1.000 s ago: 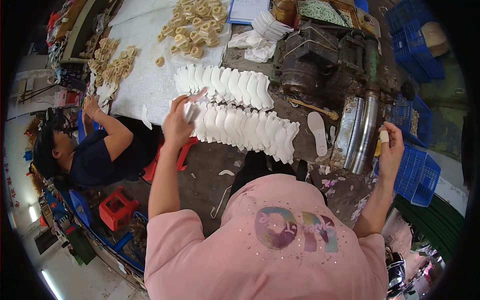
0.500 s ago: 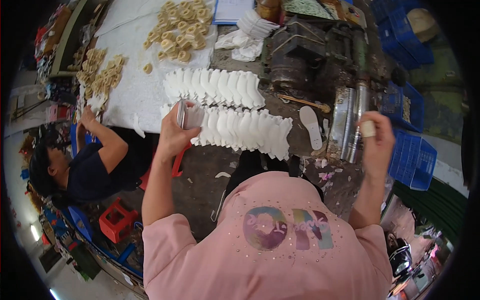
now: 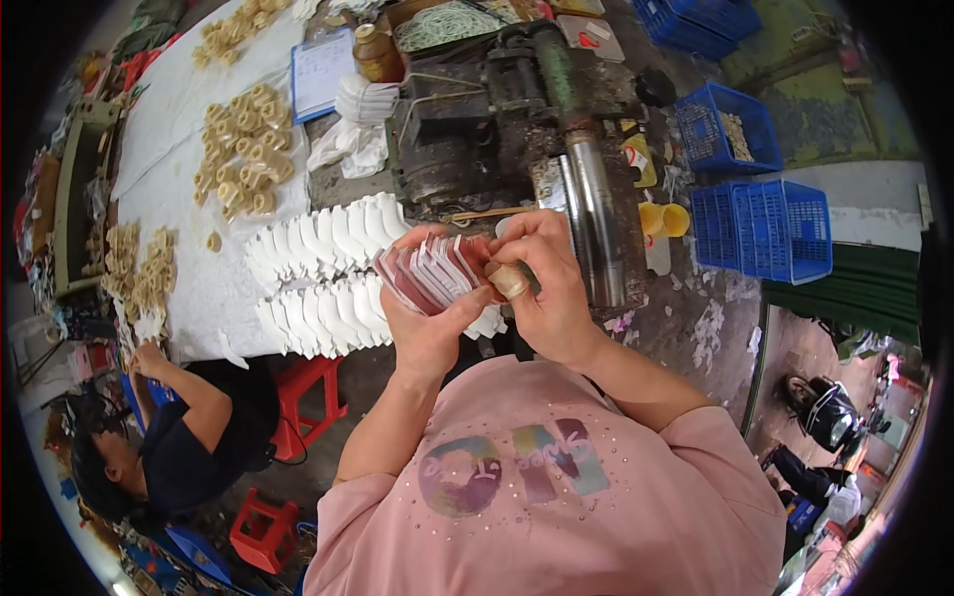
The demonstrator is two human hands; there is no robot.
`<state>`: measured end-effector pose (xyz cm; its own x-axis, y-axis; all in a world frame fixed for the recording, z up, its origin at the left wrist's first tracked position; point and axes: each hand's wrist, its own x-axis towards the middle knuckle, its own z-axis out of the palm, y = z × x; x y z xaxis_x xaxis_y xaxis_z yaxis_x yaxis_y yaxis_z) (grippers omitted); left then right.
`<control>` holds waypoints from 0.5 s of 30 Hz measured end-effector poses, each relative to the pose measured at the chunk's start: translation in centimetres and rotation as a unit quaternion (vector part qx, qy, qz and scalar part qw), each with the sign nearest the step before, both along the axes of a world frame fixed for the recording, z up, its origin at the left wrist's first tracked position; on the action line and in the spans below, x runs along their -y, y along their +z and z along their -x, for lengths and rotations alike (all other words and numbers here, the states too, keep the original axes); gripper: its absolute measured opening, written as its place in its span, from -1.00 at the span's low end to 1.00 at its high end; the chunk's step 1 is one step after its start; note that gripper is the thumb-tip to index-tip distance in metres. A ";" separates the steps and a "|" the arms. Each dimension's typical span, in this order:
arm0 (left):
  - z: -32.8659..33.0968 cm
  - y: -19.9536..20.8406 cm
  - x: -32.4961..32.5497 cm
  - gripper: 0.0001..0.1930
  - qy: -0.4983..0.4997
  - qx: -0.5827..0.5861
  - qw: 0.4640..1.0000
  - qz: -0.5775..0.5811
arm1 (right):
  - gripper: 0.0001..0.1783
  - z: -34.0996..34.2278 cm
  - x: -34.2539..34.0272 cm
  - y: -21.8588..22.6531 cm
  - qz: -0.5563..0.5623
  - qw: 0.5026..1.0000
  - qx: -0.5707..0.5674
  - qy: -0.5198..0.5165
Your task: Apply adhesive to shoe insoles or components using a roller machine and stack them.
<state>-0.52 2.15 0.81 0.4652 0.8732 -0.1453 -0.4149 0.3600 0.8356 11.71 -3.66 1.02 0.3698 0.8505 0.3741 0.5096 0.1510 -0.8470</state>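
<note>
My left hand (image 3: 422, 343) is closed around a fanned stack of thin white pieces (image 3: 429, 273) with reddish-pink faces. At the stack's right end, my right hand (image 3: 555, 288) pinches its edge between thumb and fingers. A tan wrap (image 3: 508, 281) covers one right finger. Just beyond my left hand, white curved flat pieces overlap in a far row (image 3: 333, 233) and a near row (image 3: 323, 320) on the table. My hands and the stack hide the right end of the near row.
Tan moulded parts (image 3: 243, 149) are heaped on white sheeting. A dark machine (image 3: 442, 149) with a shiny metal cylinder (image 3: 596, 219) stands ahead. Blue crates (image 3: 760, 228) are at the right. A co-worker (image 3: 164, 437) works at the left, near red stools (image 3: 263, 531).
My left hand has brought the stack rightward, away from the rows. My right hand has come in from the right to meet its edge. The view has swung right.
</note>
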 end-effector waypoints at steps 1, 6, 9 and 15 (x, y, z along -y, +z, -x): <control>-0.2 0.0 0.1 -0.37 -0.005 0.001 1.000 -0.001 | -0.85 -0.5 0.1 0.0 0.020 0.999 -0.021 0.022; -1.5 0.6 0.0 -0.34 0.020 -0.047 0.999 0.006 | -0.89 -2.3 1.1 0.1 0.031 0.994 -0.072 0.072; -2.4 0.7 -0.9 -0.39 0.026 -0.039 0.999 0.014 | -0.91 -4.0 2.1 0.9 0.010 0.983 -0.180 0.047; -0.8 -2.5 -2.3 -0.42 -0.159 -0.319 0.913 -0.198 | -0.88 -15.8 4.2 2.7 0.224 0.953 0.202 -0.029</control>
<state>0.29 4.49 -1.68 0.6355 0.7516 -0.1768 0.2737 -0.0051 0.9618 27.55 -7.91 3.76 0.3237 0.9408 0.1005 0.8043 -0.2176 -0.5530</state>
